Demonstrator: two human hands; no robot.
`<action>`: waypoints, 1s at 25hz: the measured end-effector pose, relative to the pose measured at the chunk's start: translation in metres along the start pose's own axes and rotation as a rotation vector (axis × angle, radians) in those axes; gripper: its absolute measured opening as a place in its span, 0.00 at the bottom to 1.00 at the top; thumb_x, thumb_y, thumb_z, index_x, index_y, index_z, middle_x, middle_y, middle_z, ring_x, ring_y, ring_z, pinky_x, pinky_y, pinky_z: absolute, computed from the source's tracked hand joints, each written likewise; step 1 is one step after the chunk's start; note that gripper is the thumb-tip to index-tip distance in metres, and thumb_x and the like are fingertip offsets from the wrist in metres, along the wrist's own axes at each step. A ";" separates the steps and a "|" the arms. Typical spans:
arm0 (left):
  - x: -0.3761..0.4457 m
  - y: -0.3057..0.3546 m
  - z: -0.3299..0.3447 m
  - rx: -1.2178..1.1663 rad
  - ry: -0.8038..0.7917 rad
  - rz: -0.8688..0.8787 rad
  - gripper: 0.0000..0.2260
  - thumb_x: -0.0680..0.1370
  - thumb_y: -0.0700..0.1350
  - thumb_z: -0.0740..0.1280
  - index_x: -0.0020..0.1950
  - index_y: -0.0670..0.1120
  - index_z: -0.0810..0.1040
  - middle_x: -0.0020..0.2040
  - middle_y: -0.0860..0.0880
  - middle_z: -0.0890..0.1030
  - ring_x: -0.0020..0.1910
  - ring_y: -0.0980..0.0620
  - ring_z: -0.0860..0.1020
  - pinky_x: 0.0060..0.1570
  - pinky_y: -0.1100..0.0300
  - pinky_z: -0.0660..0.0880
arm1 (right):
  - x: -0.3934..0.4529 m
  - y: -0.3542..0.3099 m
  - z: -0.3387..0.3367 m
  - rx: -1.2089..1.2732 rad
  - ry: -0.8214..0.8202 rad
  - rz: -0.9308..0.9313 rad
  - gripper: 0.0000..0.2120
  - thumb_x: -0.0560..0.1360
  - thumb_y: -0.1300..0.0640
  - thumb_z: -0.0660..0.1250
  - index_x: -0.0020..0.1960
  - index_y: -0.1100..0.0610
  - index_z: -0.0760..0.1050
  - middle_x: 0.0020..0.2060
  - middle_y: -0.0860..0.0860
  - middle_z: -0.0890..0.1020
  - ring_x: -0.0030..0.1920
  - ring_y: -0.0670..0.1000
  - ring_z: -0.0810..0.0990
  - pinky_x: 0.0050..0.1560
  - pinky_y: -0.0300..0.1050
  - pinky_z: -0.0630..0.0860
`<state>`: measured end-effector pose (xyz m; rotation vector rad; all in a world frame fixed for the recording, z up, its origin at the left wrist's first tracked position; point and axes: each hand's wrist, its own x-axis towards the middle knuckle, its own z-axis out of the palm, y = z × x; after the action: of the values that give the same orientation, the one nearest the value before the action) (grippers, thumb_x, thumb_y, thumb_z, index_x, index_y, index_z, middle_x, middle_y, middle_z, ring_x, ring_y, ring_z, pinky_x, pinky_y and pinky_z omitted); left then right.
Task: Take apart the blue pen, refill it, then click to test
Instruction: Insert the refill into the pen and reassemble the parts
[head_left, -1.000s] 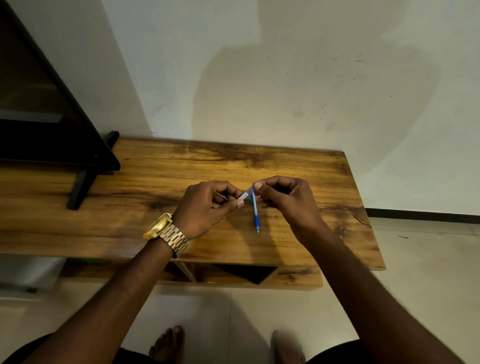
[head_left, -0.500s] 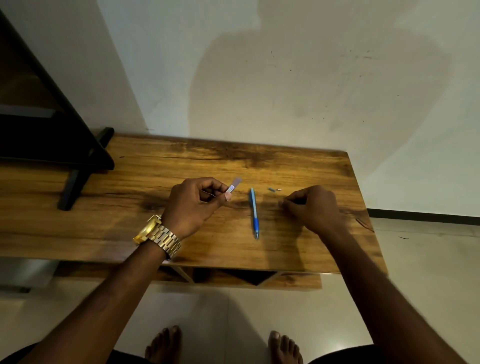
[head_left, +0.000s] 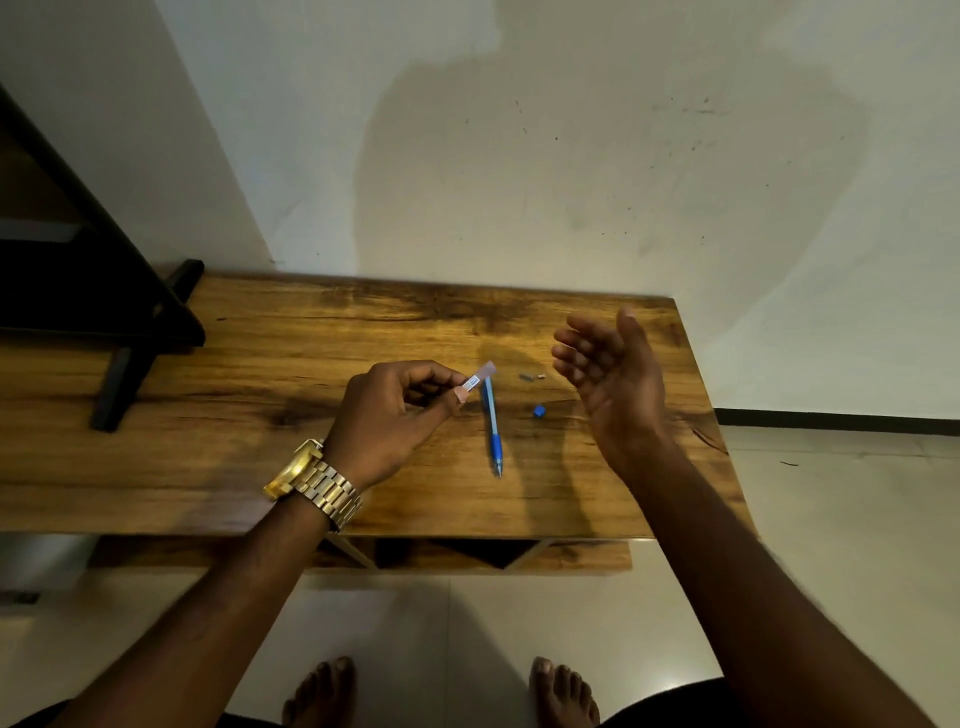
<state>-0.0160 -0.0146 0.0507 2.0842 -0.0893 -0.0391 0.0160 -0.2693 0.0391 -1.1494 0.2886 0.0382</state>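
The blue pen (head_left: 491, 421) lies on the wooden table (head_left: 249, 467), tip toward me. My left hand (head_left: 400, 415), with a gold watch on its wrist, pinches a small clear tube with a white label (head_left: 479, 377), held just left of the pen's far end. My right hand (head_left: 610, 374) hovers open above the table to the right of the pen, palm turned left, holding nothing. A small blue cap (head_left: 539, 411) rests on the table between the pen and my right hand. A tiny dark piece and a pale piece (head_left: 531, 376) lie a little farther back.
A black stand (head_left: 130, 332) with a foot on the table occupies the left side. The white wall (head_left: 519, 156) rises right behind the table. The table's right edge is near my right wrist, with tiled floor (head_left: 831, 493) beyond. My bare feet show below.
My right hand let go of the pen, set small parts on the table, then lifted and opened. The blue cap now lies on the table. My left hand stayed on the small tube.
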 end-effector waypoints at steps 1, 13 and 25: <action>-0.003 0.006 0.002 -0.005 0.003 0.026 0.07 0.79 0.52 0.75 0.57 0.57 0.88 0.49 0.61 0.88 0.50 0.66 0.84 0.47 0.74 0.76 | -0.003 0.004 0.009 0.273 -0.078 0.079 0.34 0.86 0.35 0.58 0.71 0.65 0.80 0.61 0.61 0.87 0.62 0.58 0.86 0.67 0.53 0.80; -0.022 0.075 0.037 0.246 0.128 0.195 0.07 0.76 0.54 0.76 0.50 0.54 0.90 0.41 0.59 0.88 0.37 0.66 0.83 0.38 0.74 0.74 | -0.017 0.037 0.041 0.956 -0.358 0.203 0.44 0.87 0.32 0.45 0.82 0.69 0.64 0.82 0.67 0.68 0.80 0.65 0.69 0.82 0.59 0.61; -0.007 0.074 0.032 0.284 0.227 0.261 0.06 0.79 0.54 0.74 0.51 0.55 0.89 0.41 0.57 0.87 0.38 0.64 0.83 0.39 0.67 0.77 | -0.008 0.035 0.023 1.011 -0.280 0.224 0.38 0.89 0.39 0.45 0.75 0.71 0.70 0.74 0.65 0.75 0.83 0.62 0.67 0.77 0.58 0.67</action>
<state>-0.0288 -0.0782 0.0991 2.3270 -0.2393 0.3884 0.0071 -0.2337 0.0184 -0.0991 0.1461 0.2224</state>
